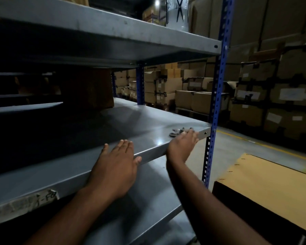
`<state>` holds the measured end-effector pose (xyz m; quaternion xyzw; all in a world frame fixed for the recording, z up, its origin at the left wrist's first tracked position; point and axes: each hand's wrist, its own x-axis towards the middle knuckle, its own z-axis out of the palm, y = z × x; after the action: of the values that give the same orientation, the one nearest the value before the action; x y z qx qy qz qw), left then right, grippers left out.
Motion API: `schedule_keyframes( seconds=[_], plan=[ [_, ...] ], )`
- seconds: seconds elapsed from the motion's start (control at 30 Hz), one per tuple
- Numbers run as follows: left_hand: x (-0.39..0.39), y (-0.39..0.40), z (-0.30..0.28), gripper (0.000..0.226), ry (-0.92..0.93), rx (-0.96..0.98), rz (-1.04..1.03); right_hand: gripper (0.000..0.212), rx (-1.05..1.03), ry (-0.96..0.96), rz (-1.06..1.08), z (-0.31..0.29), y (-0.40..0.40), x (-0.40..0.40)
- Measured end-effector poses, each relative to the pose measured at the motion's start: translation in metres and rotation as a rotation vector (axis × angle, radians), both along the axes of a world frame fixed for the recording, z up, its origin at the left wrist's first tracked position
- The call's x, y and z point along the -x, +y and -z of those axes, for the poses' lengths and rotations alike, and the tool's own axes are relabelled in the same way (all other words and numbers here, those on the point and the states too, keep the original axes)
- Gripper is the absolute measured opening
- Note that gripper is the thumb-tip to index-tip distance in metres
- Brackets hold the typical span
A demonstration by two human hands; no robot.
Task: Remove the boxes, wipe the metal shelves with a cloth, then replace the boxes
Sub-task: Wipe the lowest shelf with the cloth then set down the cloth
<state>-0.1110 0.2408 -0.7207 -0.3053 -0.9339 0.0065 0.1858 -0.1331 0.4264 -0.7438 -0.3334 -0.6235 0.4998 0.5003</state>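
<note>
Both forearms reach in from the bottom of the head view. Left hand (116, 171) lies flat on the front lip of the middle metal shelf (148, 121), fingers straight and close together, holding nothing. Right hand (182, 145) is at the shelf's right front corner, fingers extended toward a small pile of dark metal bits (179, 131), likely loose hardware; whether it touches or pinches them I cannot tell. No cloth visible in either hand. One brown box (88, 87) sits at the back of this shelf in shadow, another cardboard box (265, 191) stands just right of the rack, off the shelves. Risk: sweeping the corner could knock the loose bits off the edge onto the floor, since they sit right at the lip beside the blue upright (217, 96). Folded steel edge under the left palm could scrape skin if it slides. Open room: shelf surface is bare centre to front; headroom capped by the upper shelf (113, 32); aisle to the right is open.
</note>
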Motion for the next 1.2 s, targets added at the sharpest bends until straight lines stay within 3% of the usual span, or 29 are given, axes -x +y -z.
schedule_keyframes(
  seconds=[0.13, 0.27, 0.43, 0.5, 0.57, 0.67, 0.83, 0.93, 1.07, 1.2],
  plan=[
    [0.0, 0.0, 0.001, 0.09, 0.021, -0.011, 0.009, 0.058, 0.017, 0.07, -0.039, 0.014, -0.034, 0.004],
    [0.002, -0.001, 0.001, 0.101, 0.012, -0.015, 0.021, 0.058, 0.138, -0.03, 0.056, -0.013, 0.033, 0.013],
    [0.001, -0.001, 0.003, 0.088, 0.033, -0.016, 0.018, 0.055, 0.323, -0.119, 0.137, -0.035, 0.105, 0.015],
    [0.001, -0.001, 0.003, 0.071, 0.022, -0.004, 0.014, 0.06, 0.297, -0.121, 0.097, -0.031, 0.086, 0.014],
    [0.001, 0.0, 0.002, 0.062, 0.009, 0.009, 0.007, 0.062, 0.13, -0.112, 0.035, -0.012, 0.044, 0.012],
    [0.001, 0.002, 0.001, 0.061, 0.007, 0.029, -0.005, 0.061, -0.019, -0.111, -0.033, 0.006, -0.002, 0.009],
    [0.001, 0.004, -0.001, 0.064, 0.022, 0.052, -0.01, 0.06, 0.223, -0.264, 0.103, -0.029, 0.072, 0.02],
    [-0.002, 0.001, 0.001, 0.078, 0.045, 0.027, -0.004, 0.047, 0.271, -0.275, 0.215, -0.043, 0.119, 0.022],
    [-0.003, 0.0, 0.001, 0.093, 0.037, 0.004, -0.018, 0.035, 0.065, -0.13, 0.238, -0.078, 0.152, 0.021],
    [-0.004, 0.005, -0.004, 0.063, -0.004, 0.035, -0.026, 0.044, -0.197, 0.031, 0.042, -0.13, 0.166, 0.017]
  ],
)
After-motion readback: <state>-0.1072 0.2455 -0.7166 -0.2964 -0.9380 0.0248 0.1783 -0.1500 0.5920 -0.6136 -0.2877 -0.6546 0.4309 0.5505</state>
